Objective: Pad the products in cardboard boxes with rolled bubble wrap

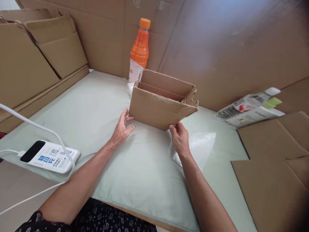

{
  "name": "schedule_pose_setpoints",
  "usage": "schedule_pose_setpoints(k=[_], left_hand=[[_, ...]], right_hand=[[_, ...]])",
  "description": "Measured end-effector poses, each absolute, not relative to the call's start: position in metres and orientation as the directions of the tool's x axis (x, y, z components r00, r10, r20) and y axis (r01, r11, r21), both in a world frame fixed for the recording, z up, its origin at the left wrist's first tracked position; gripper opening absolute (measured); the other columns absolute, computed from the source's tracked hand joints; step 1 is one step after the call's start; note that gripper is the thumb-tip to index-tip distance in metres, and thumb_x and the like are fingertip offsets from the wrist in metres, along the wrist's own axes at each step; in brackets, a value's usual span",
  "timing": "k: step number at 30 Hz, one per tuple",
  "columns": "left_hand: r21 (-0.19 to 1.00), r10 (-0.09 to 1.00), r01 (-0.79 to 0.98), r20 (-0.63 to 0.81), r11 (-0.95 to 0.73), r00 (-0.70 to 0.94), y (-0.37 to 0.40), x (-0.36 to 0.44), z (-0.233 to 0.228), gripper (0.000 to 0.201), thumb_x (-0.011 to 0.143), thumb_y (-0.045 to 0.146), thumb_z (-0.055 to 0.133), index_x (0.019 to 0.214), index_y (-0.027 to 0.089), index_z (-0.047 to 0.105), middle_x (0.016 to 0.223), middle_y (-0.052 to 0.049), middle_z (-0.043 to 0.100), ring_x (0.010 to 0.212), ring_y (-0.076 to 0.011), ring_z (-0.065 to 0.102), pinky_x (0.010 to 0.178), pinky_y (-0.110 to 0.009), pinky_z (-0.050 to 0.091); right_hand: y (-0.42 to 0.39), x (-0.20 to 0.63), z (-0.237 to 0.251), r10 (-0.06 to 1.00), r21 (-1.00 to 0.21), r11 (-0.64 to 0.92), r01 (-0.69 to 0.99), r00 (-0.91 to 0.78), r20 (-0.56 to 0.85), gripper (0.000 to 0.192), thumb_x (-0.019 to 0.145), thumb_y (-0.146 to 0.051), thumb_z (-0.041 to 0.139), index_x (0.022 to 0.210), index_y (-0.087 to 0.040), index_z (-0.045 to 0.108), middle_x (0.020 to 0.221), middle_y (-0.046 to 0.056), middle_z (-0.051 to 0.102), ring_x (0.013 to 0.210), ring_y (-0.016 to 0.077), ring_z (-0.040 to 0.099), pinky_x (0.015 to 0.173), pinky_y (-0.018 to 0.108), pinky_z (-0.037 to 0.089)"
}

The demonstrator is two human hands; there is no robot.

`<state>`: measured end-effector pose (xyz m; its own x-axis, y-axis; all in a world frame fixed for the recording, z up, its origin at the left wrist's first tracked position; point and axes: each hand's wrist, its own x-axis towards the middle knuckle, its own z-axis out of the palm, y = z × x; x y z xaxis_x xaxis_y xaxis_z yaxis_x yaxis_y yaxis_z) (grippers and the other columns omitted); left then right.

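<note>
A small open-topped cardboard box [154,108] stands tilted on the pale green cloth in front of me, its upper edges rough and torn at the right corner. At its lower right corner, my right hand [180,137] grips the cardboard between thumb and curled fingers. My left hand [122,129] is beside the lower left corner, thumb and fingers apart, the fingertips close to the box edge. Just behind the box rises a bottle of orange drink [140,48], its lower part partly hidden. Under my right wrist lies a sheet of clear bubble wrap [201,146].
A white power bank [54,156] with a white cable [48,129] lies at the left. Folded cardboard boxes [55,45] line the back left. Toward the right are a clear plastic bottle [246,104], a white tube [258,116] with a green cap, and flat cardboard pieces [267,187].
</note>
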<state>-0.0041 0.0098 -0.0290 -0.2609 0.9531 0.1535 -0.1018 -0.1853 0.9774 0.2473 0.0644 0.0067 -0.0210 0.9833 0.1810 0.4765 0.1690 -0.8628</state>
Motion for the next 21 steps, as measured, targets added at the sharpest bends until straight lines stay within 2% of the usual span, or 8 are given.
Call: schedule_pose_setpoints(k=[3,6,11,13,14,17,19,21], left_hand=[[0.973,0.955,-0.146,0.137,-0.179,-0.262,0.012,-0.006,-0.026,0.097,0.067,0.032,0.071,0.155,0.024,0.030,0.166,-0.018,0.026,0.135,-0.0341,0.054,0.112,-0.051,0.043],[0.980,0.934,-0.140,0.085,-0.141,-0.348,0.010,-0.007,-0.022,0.092,0.067,0.030,0.069,0.152,0.022,0.034,0.161,-0.021,0.035,0.130,-0.0351,0.058,0.101,-0.050,0.051],[0.999,0.883,0.040,0.025,-0.007,-0.468,-0.003,-0.009,-0.017,0.064,0.068,0.025,0.065,0.131,0.017,0.058,0.136,-0.017,0.060,0.110,-0.0295,0.068,0.090,-0.044,0.057],[0.998,0.891,0.064,0.014,0.017,-0.453,-0.009,-0.006,-0.014,0.053,0.068,0.024,0.064,0.120,0.017,0.064,0.123,-0.014,0.067,0.105,-0.0280,0.068,0.090,-0.042,0.056],[0.998,0.902,0.066,0.007,0.023,-0.432,-0.013,-0.003,-0.011,0.048,0.069,0.024,0.064,0.116,0.016,0.067,0.116,-0.013,0.070,0.103,-0.0276,0.069,0.089,-0.042,0.056],[0.997,0.939,0.072,-0.008,0.035,-0.343,-0.029,0.013,0.001,0.039,0.070,0.023,0.065,0.108,0.016,0.071,0.098,-0.009,0.072,0.095,-0.0262,0.069,0.085,-0.040,0.056],[0.996,0.960,0.079,-0.019,0.042,-0.278,-0.045,0.025,0.011,0.036,0.072,0.024,0.066,0.107,0.017,0.072,0.095,-0.009,0.073,0.094,-0.0260,0.069,0.085,-0.040,0.055],[0.997,0.977,0.044,-0.052,0.063,-0.205,-0.064,0.035,0.020,0.036,0.075,0.028,0.069,0.109,0.018,0.072,0.104,-0.011,0.073,0.100,-0.0268,0.068,0.089,-0.041,0.055]], right_hand=[[0.075,0.242,0.009,0.986,-0.860,0.158,0.485,-0.025,0.168,0.043,0.084,-0.047,0.054,0.110,-0.015,0.066,0.092,0.009,0.073,0.084,0.0231,0.066,0.082,0.041,0.054],[0.057,0.249,0.018,0.973,-0.826,0.216,0.520,-0.043,0.228,0.045,0.088,-0.047,0.053,0.118,-0.016,0.065,0.115,0.013,0.073,0.101,0.0263,0.068,0.089,0.044,0.054],[-0.015,0.301,0.033,0.878,-0.479,0.423,0.769,-0.218,0.425,0.039,0.089,-0.045,0.062,0.122,-0.025,0.067,0.142,0.014,0.060,0.134,0.0339,0.053,0.111,0.058,0.040],[-0.032,0.327,0.032,0.889,-0.422,0.308,0.853,-0.100,0.448,0.055,0.084,-0.051,0.067,0.130,-0.021,0.063,0.150,0.019,0.051,0.140,0.0394,0.046,0.114,0.063,0.034],[-0.035,0.339,0.030,0.899,-0.453,0.207,0.867,0.014,0.437,0.066,0.082,-0.055,0.068,0.135,-0.017,0.059,0.150,0.022,0.049,0.139,0.0414,0.045,0.113,0.065,0.034],[-0.025,0.360,0.022,0.923,-0.687,-0.083,0.722,0.316,0.220,0.084,0.072,-0.063,0.071,0.134,-0.008,0.056,0.122,0.023,0.065,0.114,0.0389,0.063,0.095,0.057,0.050],[-0.017,0.358,0.022,0.940,-0.795,-0.159,0.586,0.336,0.060,0.076,0.069,-0.064,0.071,0.120,-0.008,0.064,0.087,0.011,0.068,0.080,0.0276,0.066,0.073,0.044,0.055],[-0.017,0.339,0.030,0.965,-0.816,-0.118,0.566,0.258,0.039,0.065,0.071,-0.063,0.070,0.112,-0.012,0.067,0.063,-0.001,0.056,0.059,0.0179,0.055,0.058,0.034,0.049]])
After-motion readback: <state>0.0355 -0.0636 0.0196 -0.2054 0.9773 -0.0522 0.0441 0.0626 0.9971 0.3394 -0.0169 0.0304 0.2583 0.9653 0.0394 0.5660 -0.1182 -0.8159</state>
